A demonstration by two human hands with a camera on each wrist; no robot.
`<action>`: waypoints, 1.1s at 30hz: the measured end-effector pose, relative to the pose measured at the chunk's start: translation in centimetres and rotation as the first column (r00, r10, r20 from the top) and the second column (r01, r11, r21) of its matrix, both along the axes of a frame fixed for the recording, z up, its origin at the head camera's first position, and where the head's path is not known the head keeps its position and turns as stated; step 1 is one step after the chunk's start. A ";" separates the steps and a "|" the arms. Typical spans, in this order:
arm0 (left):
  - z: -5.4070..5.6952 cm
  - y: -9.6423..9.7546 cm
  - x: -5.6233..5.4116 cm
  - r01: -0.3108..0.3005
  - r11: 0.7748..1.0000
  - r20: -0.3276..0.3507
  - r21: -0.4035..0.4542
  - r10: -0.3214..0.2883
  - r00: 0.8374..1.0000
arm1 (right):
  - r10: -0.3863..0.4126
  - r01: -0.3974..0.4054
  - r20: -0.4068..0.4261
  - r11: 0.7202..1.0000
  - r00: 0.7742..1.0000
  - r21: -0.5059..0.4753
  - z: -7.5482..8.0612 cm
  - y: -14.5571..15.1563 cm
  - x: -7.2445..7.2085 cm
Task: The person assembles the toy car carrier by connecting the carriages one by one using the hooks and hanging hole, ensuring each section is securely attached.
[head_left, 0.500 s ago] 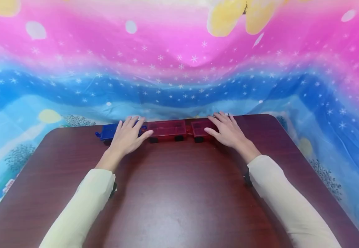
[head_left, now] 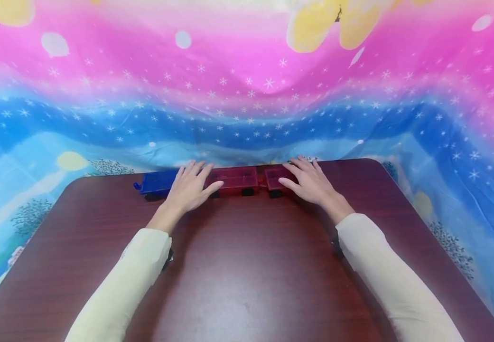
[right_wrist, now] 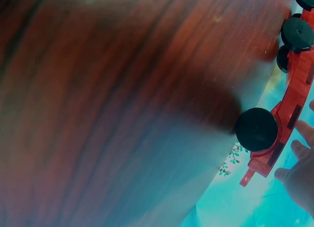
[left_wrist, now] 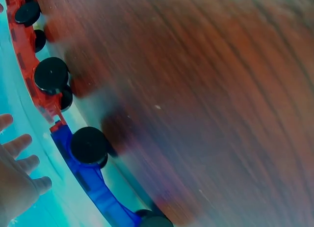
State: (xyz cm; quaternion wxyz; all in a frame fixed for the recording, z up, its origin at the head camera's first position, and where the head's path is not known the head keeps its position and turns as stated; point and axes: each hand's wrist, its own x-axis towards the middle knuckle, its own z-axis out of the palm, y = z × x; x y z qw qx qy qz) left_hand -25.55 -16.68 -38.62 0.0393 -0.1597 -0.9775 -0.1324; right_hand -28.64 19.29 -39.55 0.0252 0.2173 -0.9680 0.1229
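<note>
Three toy wagons with black wheels stand hitched in a row along the table's far edge. The blue wagon is at the left end, the middle red wagon follows it, and the other red wagon is at the right end. My left hand, fingers spread, overlaps the joint between the blue and middle wagons. Spread fingers show beside the blue wagon in the left wrist view. My right hand, also spread, covers much of the right-end wagon. Its fingertips come close to that red wagon in the right wrist view.
The dark wooden table has rounded far corners. Behind it and along its sides hangs a pink and blue printed cloth with snowflakes.
My left hand has slid to the right, from over the blue wagon towards the middle red one. The right hand has shifted slightly left. The wagons keep their place on the table.
</note>
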 end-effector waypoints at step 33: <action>-1.7 5.9 -3.6 0.093 0.994 0.073 -0.055 -0.089 0.993 | -0.008 0.009 -0.007 0.999 1.000 0.036 -0.5 -0.4 -1.9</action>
